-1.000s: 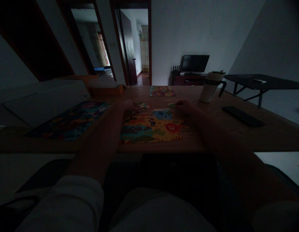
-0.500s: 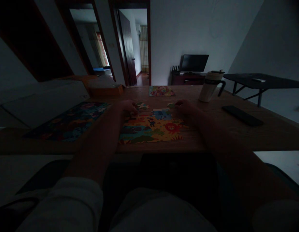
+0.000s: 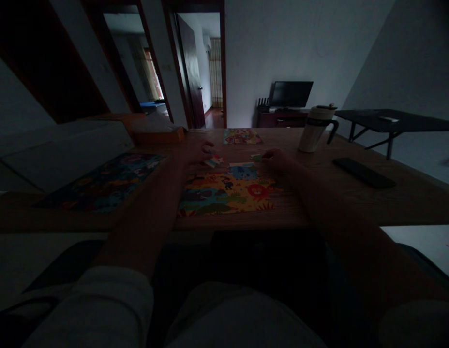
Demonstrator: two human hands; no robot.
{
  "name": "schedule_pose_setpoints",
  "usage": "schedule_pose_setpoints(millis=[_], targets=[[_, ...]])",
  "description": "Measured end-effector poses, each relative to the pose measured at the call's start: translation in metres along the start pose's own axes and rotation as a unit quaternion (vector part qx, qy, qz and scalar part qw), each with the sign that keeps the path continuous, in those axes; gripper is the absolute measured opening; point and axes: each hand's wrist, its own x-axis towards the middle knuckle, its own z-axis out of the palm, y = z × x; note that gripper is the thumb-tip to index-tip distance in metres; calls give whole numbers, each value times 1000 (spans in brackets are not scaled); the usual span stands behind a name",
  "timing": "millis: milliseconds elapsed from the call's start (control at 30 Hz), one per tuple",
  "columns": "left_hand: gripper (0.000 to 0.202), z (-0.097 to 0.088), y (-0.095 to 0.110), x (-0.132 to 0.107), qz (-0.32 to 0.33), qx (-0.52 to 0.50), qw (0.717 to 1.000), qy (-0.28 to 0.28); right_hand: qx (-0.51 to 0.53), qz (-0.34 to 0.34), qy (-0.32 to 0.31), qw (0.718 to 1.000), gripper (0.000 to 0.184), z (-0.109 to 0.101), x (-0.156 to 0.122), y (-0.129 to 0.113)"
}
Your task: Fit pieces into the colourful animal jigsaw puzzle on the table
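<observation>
Left hand [image 3: 195, 153] open beside loose pieces [image 3: 213, 159]; right hand [image 3: 277, 157] well apart, at single piece [image 3: 257, 157]. Jigsaw puzzle [image 3: 228, 191] on counter [image 3: 319, 193]: lower part assembled, top row gapped, pieces left.

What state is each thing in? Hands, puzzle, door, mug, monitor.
Left hand: open, beside loose puzzle pieces
Right hand: next to a loose puzzle piece, grip unclear
Animal jigsaw puzzle: partly assembled, far edge unfinished
Door: open
Travel mug: upright, lid on
Monitor: screen dark
</observation>
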Motion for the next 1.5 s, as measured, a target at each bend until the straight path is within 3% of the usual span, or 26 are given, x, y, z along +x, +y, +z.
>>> schedule_pose_setpoints(millis=[100, 200, 367, 633, 833, 1067, 1133, 1233, 1333, 1500], targets=[[51, 13, 9, -4, -13, -8, 999, -30, 1, 0, -13, 1000, 24, -1, -1, -1], [41, 24, 15, -6, -32, 62, 997, -45, -9, 2, -21, 1000, 24, -2, 0, -1], [36, 29, 14, -7, 9, 178, 984, -12, -20, -5, -18, 1000, 23, 1, 2, 2], [28, 30, 5, 0, -1, 29, 999, 13, -17, -9, -23, 1000, 24, -2, 0, 0], [20, 32, 2, 3, 23, -112, 993, 17, -19, -10, -23, 999, 23, -2, 0, -1], [54, 32, -4, 7, 41, -136, 990, -8, -20, -18, -35, 999, 23, 0, 5, 3], [54, 32, -2, 7, 36, -132, 990, 14, -24, -17, -31, 999, 22, 0, 6, 4], [38, 31, 1, 6, 34, -136, 988, 58, -32, -19, -28, 999, 24, 1, 6, 5], [28, 28, 0, 7, 48, -175, 981, 66, -33, -26, -29, 999, 26, 1, 6, 5], [51, 31, -8, 13, 90, -169, 980, 48, -40, -25, -28, 999, 26, 0, 3, 3]])
